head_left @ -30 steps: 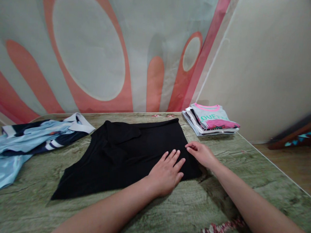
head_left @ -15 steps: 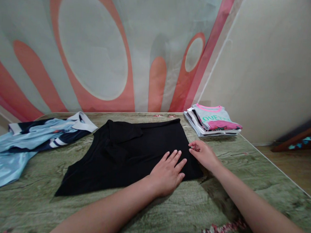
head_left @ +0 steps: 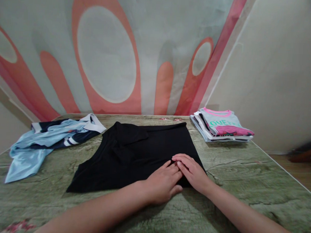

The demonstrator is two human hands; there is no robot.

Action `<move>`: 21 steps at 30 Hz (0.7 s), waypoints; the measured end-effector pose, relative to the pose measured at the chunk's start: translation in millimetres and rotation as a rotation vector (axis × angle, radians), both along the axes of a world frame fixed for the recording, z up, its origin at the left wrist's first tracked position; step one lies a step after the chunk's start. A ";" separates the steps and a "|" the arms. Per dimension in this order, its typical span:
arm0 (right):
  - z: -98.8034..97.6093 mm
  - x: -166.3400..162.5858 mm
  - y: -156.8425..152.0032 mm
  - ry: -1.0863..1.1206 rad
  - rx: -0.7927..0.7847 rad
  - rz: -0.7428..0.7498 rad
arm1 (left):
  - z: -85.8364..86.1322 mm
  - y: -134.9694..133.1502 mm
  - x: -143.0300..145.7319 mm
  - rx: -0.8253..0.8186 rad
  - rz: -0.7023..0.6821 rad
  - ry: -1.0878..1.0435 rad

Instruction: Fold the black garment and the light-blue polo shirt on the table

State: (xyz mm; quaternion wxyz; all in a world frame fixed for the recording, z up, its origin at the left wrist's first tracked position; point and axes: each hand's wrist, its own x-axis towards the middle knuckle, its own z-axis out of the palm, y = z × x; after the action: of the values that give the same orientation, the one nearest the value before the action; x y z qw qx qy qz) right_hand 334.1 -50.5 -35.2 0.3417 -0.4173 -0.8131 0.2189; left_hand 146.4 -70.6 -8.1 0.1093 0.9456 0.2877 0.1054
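A black shirt [head_left: 154,144] lies spread on the table, its sleeve parts folded in over the body on the left side. My left hand [head_left: 163,182] rests flat on the shirt's near right part, fingers stretched forward. Across its fingertips lies my right hand [head_left: 191,171], fingers extended and palm down, partly covering them. Neither hand visibly grips the cloth. The shirt's lower right corner is partly hidden beneath my right hand.
A crumpled light blue and navy shirt with a white collar [head_left: 53,139] lies at the left. At the back right sits a stack of folded clothes [head_left: 223,128], a grey and pink shirt on top. The wood-patterned table [head_left: 235,175] meets a patterned wall panel [head_left: 109,59] behind.
My right hand has moved left from the shirt's right edge onto my left hand's fingers, and its fingers have straightened. My left hand stays on the shirt. The camera view has shifted slightly.
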 end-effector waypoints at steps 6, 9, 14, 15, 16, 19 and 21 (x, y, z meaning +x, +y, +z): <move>-0.2 -1.7 -3.3 -0.135 0.074 0.046 | 4.1 1.1 -65.0 -0.019 0.247 -0.205; 1.8 -2.5 -4.9 -0.198 0.093 0.057 | -1.6 13.4 -85.0 0.012 0.365 -0.261; 4.2 -4.8 -6.7 -0.301 0.136 0.061 | -3.2 24.5 -92.2 0.023 0.405 -0.206; 4.9 -5.4 -7.3 -0.326 0.139 0.061 | -2.7 24.4 -91.8 0.027 0.413 -0.189; 5.9 -6.0 -8.0 -0.353 0.139 0.059 | -2.2 24.1 -91.5 0.035 0.424 -0.171; 11.9 -8.5 -10.4 -0.438 0.138 0.040 | -0.8 24.0 -92.5 0.065 0.475 -0.119; 18.4 -12.5 -11.6 -0.514 0.142 0.026 | 0.5 26.1 -94.9 0.069 0.504 -0.076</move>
State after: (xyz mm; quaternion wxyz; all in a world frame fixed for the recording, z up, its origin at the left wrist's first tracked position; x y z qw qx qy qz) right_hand 321.6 -62.2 -16.8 0.1498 -0.4234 -0.8919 0.0525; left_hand 51.5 -44.5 -7.6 0.0581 0.8426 0.5060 0.1747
